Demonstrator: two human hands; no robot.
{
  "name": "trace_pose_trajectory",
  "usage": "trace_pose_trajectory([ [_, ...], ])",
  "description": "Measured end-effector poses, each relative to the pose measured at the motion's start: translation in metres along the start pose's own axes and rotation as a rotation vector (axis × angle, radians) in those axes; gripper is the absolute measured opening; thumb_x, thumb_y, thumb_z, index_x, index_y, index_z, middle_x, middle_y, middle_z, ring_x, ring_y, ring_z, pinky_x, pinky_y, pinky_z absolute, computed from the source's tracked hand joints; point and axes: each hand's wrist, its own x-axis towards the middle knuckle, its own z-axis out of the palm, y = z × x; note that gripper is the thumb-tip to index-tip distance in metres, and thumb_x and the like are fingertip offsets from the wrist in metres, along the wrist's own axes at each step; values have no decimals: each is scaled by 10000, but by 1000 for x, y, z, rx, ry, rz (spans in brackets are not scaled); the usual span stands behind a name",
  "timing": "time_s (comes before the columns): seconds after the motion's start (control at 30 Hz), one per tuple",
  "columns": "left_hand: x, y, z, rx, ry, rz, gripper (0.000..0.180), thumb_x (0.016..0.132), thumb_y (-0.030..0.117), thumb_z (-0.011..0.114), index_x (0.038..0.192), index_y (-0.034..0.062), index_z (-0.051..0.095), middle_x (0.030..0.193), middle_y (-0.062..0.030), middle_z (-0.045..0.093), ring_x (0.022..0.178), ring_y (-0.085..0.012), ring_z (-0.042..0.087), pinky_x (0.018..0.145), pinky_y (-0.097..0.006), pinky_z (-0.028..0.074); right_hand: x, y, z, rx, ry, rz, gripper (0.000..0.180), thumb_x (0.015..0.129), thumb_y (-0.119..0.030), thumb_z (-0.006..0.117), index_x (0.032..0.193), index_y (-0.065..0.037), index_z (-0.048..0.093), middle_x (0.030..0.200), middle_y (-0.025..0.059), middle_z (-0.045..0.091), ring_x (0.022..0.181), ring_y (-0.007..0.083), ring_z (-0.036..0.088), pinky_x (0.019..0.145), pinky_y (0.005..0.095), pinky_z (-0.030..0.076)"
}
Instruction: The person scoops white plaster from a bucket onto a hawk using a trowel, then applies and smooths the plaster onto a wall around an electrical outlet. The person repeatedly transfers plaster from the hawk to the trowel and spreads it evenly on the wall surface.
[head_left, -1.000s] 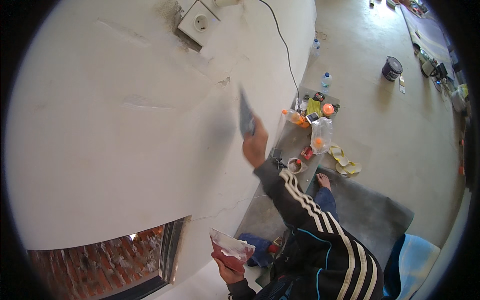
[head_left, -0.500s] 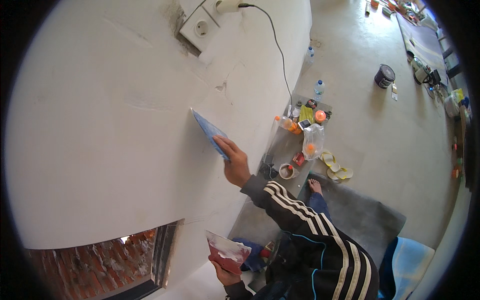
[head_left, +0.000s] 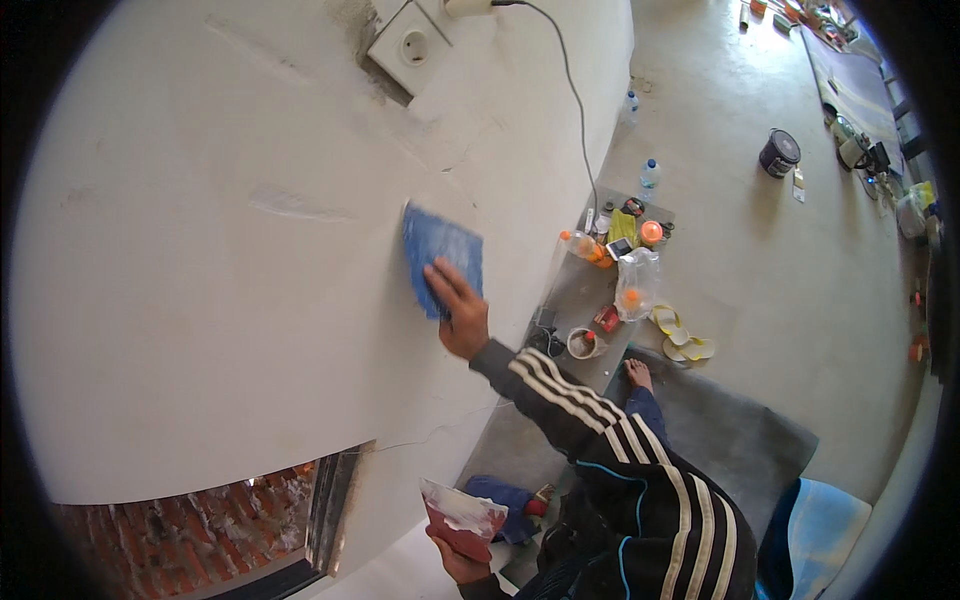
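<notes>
My right hand (head_left: 465, 325) is closed round a flat blue plastic spreader (head_left: 445, 250), its fingers laid along the broad face. The spreader lies against the white wall (head_left: 250, 350) or very close to it, and pale smears of filler mark its face. Just above it a small dent and a thin crack (head_left: 447, 170) show in the wall. Lower down, my left hand (head_left: 462, 562) grips a dark red spreader (head_left: 462, 530) by its lower part. White filler (head_left: 465, 508) coats the upper part of that red blade.
A wall socket (head_left: 413, 47) with a plugged-in cable (head_left: 568, 75) sits above. An opening (head_left: 200, 530) at lower left shows bricks. Along the wall's foot stand bottles (head_left: 650, 175), a plastic bag (head_left: 638, 280) and a tub (head_left: 582, 343). Sandals (head_left: 683, 335) and a dark bucket (head_left: 780, 152) are on the floor.
The blue spreader has turned from a slanted, narrow view to showing its broad face. The wall dent above it looks smaller. My left hand still holds the red spreader; the whole view has shifted slightly.
</notes>
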Motion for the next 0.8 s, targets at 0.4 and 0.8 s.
trace_pose_trajectory([
  [0.4, 11, 14, 40, -71, -69, 26, 614, 976, 511, 364, 1456, 135, 289, 1449, -92, 366, 1291, -329, 395, 1058, -530, 328, 95, 31, -45, 56, 193, 205, 747, 625, 195, 417, 1314, -78, 504, 1251, 214, 544, 1132, 384, 550, 954, 423, 458],
  [0.8, 18, 7, 29, -14, -41, -30, 627, 969, 526, 368, 1456, 141, 278, 1453, -93, 353, 1302, -338, 376, 1044, -551, 340, 24, -34, -36, 89, 173, 36, 696, 707, 207, 451, 1323, -112, 509, 1279, 218, 509, 1146, 403, 538, 945, 427, 478],
])
